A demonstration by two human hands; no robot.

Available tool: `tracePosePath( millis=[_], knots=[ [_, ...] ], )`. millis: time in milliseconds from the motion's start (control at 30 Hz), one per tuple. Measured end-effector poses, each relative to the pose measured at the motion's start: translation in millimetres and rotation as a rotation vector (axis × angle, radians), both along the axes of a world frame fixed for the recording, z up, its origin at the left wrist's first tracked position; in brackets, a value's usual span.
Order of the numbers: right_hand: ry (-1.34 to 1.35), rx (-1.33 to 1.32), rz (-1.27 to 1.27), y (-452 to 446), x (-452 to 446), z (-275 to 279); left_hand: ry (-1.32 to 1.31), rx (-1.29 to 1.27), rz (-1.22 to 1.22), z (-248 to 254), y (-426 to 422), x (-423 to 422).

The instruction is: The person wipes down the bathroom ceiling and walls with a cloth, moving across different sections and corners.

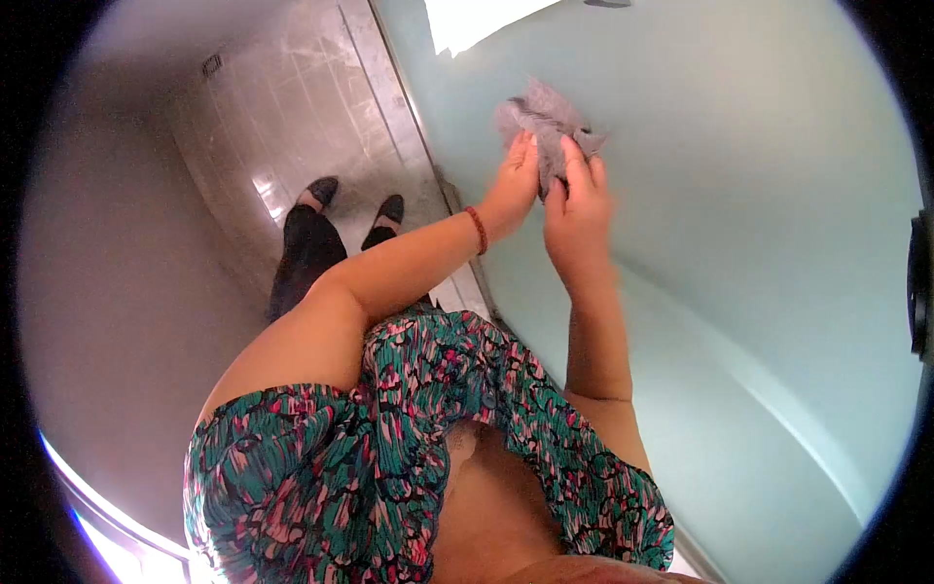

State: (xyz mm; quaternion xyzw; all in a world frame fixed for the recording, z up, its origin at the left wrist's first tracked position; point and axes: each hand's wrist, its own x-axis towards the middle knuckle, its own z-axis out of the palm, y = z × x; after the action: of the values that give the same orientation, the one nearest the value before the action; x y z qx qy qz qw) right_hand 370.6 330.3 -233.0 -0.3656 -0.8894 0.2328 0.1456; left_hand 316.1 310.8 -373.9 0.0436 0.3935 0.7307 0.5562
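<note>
A crumpled greyish-purple cloth (pixel 545 117) is bunched between my two hands, in front of a pale green, frosted-looking panel (pixel 739 195). My left hand (pixel 513 190), with a reddish beaded bracelet (pixel 476 231) at the wrist, holds the cloth's near left side with the fingers pressed together. On the other side, my right hand (pixel 581 219) grips the cloth between thumb and fingers. Part of the cloth spreads loosely beyond the fingertips. Whether it touches the panel, I cannot tell.
Shiny tiled floor (pixel 292 107) lies to the left, with a small drain grate (pixel 212 65) in it. A metal-looking edge strip (pixel 387 88) runs between floor and panel. A dark rounded fitting (pixel 918 287) sits at the far right. A bright white patch (pixel 477 21) shows at the top.
</note>
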Motion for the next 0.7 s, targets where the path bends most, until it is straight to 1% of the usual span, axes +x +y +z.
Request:
tracePosePath(
  millis=[33,67,100,133,167,200,267,300,333,367,400,433,467,500,533,567,600,667,700],
  knots=[
    [-0.051,-0.045,-0.011,1.1,14.4,-3.9,0.180,-0.004,-0.046,-7.7,8.1,15.9],
    [-0.069,-0.034,0.000,0.0,13.5,-18.7,0.348,0.004,-0.098,-27.5,16.6,16.2],
    [-0.045,0.043,-0.022,2.2,24.5,-25.2,0.339,0.001,-0.087,-32.3,28.9,20.8],
    [-0.023,0.118,-0.045,5.4,34.1,-29.6,-0.054,0.065,0.008,-32.0,41.7,21.7],
    [-0.032,0.120,-0.031,8.0,34.8,-33.5,-0.445,0.138,0.107,-31.7,49.8,17.6],
    [-0.053,0.141,-0.053,13.6,44.5,-37.0,-0.450,0.141,0.120,-22.5,56.2,21.8],
    [-0.082,0.166,-0.063,25.6,58.4,-46.5,-0.030,-0.083,0.141,-6.4,68.4,28.2],
    [-0.099,0.141,-0.063,30.1,48.7,-52.4,0.402,-0.209,0.108,-15.0,74.4,27.2],
    [-0.119,0.112,-0.064,33.5,18.1,-55.2,0.388,-0.220,0.118,-21.0,77.5,5.1],
    [-0.131,0.088,-0.036,38.6,-5.2,-55.4,0.501,-0.263,0.173,-25.4,82.3,-10.9],
    [-0.145,0.079,-0.030,45.0,-5.5,-55.4,0.611,-0.309,0.217,-32.2,88.3,-5.1],
    [-0.197,0.097,-0.005,51.8,-4.7,-55.2,0.842,-0.294,0.220,-49.7,93.4,-4.8],
    [-0.243,0.115,0.021,56.7,-5.0,-56.6,0.829,-0.307,0.220,-64.6,104.6,-6.4],
    [-0.247,0.110,0.029,61.8,2.0,-61.1,0.561,-0.400,0.237,-52.1,112.1,-15.9],
    [-0.317,0.042,0.042,64.4,6.0,-65.0,0.296,-0.467,0.255,-44.4,117.9,-23.6],
    [-0.413,-0.042,0.070,59.6,-26.5,-64.8,0.338,-0.398,0.398,-45.4,111.7,-57.0],
    [-0.428,-0.047,0.077,60.4,-31.5,-68.9,0.323,-0.407,0.400,-41.1,110.5,-61.2],
    [-0.367,-0.038,0.075,52.6,-58.6,-74.6,0.278,-0.422,0.375,-28.1,100.2,-85.1],
    [-0.368,-0.039,0.078,49.9,-63.7,-70.5,0.370,-0.354,0.320,-50.0,103.3,-83.4]
  ],
)
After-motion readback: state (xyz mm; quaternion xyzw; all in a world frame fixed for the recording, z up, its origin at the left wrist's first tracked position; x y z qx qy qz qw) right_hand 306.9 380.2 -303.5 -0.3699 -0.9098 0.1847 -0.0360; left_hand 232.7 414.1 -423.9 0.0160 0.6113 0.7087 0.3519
